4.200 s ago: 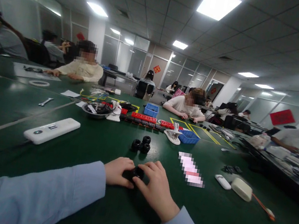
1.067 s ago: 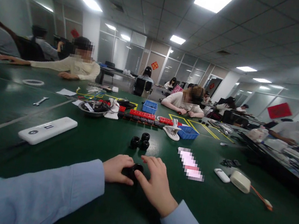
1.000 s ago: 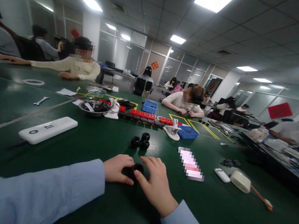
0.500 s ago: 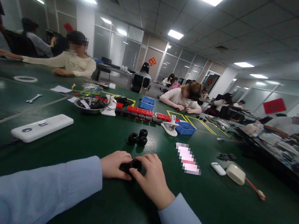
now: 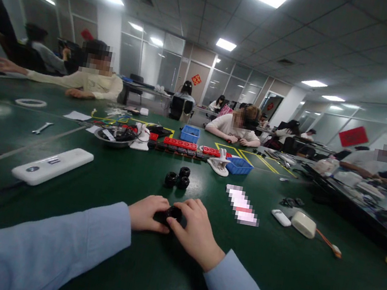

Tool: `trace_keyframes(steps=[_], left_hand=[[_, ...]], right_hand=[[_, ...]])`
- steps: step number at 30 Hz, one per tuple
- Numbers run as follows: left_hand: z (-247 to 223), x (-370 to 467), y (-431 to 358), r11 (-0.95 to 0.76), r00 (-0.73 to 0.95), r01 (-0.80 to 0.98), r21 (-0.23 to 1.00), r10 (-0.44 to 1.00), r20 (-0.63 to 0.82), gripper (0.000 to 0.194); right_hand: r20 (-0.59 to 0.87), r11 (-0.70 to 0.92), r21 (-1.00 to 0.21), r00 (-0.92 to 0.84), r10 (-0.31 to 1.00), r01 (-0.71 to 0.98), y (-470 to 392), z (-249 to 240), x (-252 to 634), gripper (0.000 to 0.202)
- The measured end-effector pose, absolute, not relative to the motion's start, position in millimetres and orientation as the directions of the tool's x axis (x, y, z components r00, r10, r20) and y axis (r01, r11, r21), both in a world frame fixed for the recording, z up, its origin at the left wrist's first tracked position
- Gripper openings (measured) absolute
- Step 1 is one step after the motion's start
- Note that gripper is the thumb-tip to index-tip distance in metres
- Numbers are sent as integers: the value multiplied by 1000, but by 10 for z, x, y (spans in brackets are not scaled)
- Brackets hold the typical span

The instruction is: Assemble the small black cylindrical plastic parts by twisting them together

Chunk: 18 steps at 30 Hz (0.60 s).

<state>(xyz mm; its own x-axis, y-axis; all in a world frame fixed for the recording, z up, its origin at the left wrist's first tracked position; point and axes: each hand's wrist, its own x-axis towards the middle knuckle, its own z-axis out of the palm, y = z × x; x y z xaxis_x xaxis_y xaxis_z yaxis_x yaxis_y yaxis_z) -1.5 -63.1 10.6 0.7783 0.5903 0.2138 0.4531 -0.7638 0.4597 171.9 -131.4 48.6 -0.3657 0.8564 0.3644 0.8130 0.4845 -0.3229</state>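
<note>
Both of my hands meet over a small black round part on the green table. My left hand grips its left side with thumb and fingers. From the right, my right hand closes round it, thumb in front and fingers over the top. The fingers hide much of the part. Just beyond my hands stand three black wheel-like pieces in a tight group.
A white power strip lies left, a wrench behind it. Right are a pixelated pink item and a beige box. Farther back are a metal bowl, a blue basket and people.
The whole view has shifted very slightly. At the far left, a dark-clothed person's arm or body has come further into view. My hands keep the same hold.
</note>
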Motion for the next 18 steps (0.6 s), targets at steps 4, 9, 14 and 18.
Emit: trace_keyframes(steps=[4, 9, 14, 18], left_hand=[[111, -13, -628, -761, 778, 459, 459, 594, 207, 27], [81, -34, -617, -774, 779, 448, 448, 584, 230, 28], [59, -39, -609, -778, 776, 440, 448, 580, 246, 28], [63, -33, -613, -781, 778, 438, 445, 578, 248, 28]], right_hand=[[378, 509, -297, -389, 840, 808, -1315, 477, 1720, 24], [370, 529, -290, -417, 831, 797, -1311, 485, 1706, 26], [364, 549, -285, -441, 820, 786, -1315, 511, 1696, 26], [368, 550, -262, -444, 817, 793, -1329, 520, 1691, 25]])
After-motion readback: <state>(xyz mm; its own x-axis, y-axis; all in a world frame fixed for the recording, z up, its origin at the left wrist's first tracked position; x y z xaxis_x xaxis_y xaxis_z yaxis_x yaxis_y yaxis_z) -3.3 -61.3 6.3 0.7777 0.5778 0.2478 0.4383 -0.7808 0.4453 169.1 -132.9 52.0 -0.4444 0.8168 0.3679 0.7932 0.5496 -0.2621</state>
